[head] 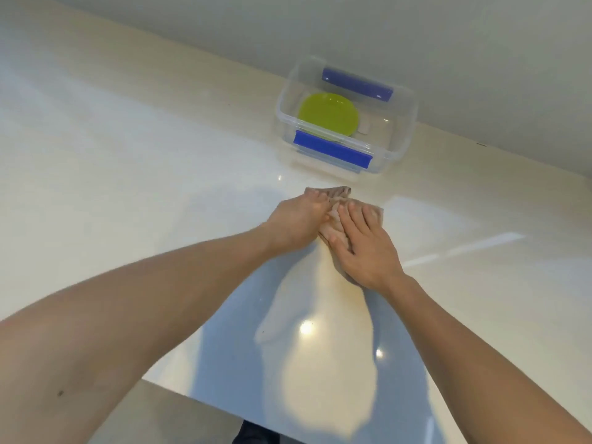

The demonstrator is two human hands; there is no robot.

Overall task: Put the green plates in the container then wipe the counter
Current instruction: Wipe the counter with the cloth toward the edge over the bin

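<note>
Item 1, near: two bare forearms reaching forward over the counter (128, 161), a glossy cream surface that fills most of the view and shows bright light reflections and the person's bluish shadow. A grey edge and a dark shape sit at the near bottom; too little shows to name them.

Item 2, middle: one left hand (296, 222), fingers curled and bunching the left part of a cloth. One right hand (363, 248), palm down and fingers spread flat, pressing on the same cloth; it presses rather than clenches.

Item 3: one beige cloth (334, 198), crumpled, lying on the counter under both hands, its far edge poking out beyond the fingertips.

Item 4, far right: one clear plastic container (397, 136), lid off, with two blue clip handles, one on its near side and one on its far side. It stands close to the back wall.

Item 5: green plates (328, 116), lying flat in the container's left part. Only one disc can be made out; whether more are stacked beneath it cannot be told.

Status, judged: no green plate remains on the counter, so the loading step looks complete. Wiping is in hand; how much of the surface is left cannot be judged.
</note>
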